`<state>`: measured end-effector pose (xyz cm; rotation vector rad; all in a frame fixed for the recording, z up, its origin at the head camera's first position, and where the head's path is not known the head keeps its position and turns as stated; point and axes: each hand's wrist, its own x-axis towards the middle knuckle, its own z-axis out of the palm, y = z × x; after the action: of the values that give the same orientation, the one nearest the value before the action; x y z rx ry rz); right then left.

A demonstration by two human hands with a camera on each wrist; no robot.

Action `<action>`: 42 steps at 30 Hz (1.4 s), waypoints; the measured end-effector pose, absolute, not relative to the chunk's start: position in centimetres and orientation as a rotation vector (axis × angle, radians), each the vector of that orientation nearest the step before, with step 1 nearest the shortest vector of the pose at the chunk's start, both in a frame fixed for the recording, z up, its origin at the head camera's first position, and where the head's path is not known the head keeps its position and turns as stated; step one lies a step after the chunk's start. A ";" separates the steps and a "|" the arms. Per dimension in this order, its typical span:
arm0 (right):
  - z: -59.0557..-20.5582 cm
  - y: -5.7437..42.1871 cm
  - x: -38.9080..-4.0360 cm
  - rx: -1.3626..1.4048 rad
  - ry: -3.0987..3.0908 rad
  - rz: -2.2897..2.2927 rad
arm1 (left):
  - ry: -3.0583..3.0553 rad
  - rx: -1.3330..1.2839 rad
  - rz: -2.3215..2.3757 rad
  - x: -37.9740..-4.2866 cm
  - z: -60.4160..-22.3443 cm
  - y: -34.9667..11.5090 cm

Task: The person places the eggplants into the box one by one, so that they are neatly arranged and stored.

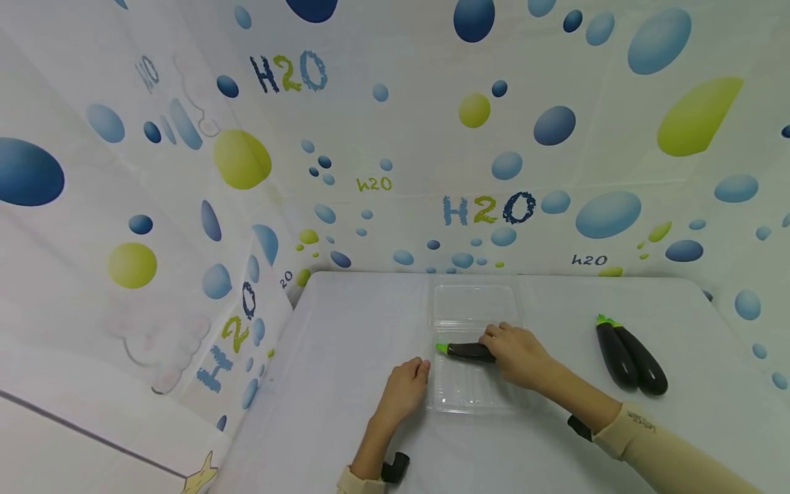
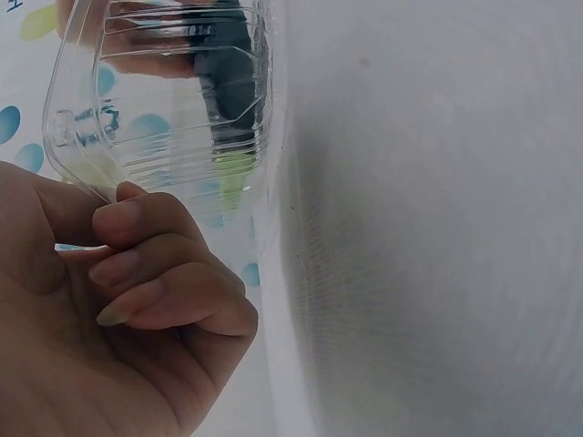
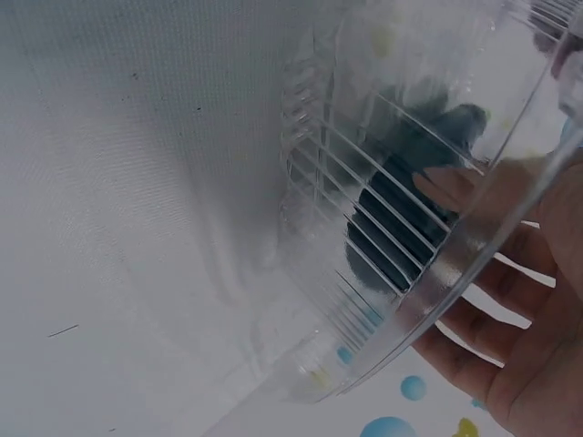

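Note:
A clear plastic clamshell box [image 1: 453, 401] lies unfolded on the table, one half behind the other. In its near half is a dark eggplant [image 1: 467, 352] with a green stem end pointing left. My right hand [image 1: 517, 357] reaches over the box's right rim and holds the eggplant's thick end, which it hides in the head view. Seen through the ribbed wall in the right wrist view, the thumb [image 3: 444, 187] lies against the eggplant. At the box's left side, my left hand [image 2: 155, 282] pinches the rim between thumb and forefinger, the other fingers curled.
Two more eggplants [image 1: 632, 360] lie side by side on the right of the white-covered table [image 1: 345, 329]. Behind the table hangs a white curtain [image 1: 420, 137] with blue and green dots and H2O lettering. Each wrist carries a black camera mount [image 1: 396, 468].

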<state>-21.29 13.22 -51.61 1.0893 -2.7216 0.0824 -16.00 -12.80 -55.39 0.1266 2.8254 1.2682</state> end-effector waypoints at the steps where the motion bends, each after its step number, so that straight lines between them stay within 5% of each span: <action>1: -51.7 13.2 -21.3 1.088 -2.711 0.075 | 2.823 0.126 1.270 -16.0 -55.4 -12.8; 42: -49.3 15.7 -20.8 0.798 -2.710 0.360 | 2.815 0.099 1.243 -16.0 -55.3 -12.5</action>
<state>-20.76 15.67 -49.26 0.7983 -2.7100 0.3601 -16.00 -12.51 -55.29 0.0993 2.8150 1.2430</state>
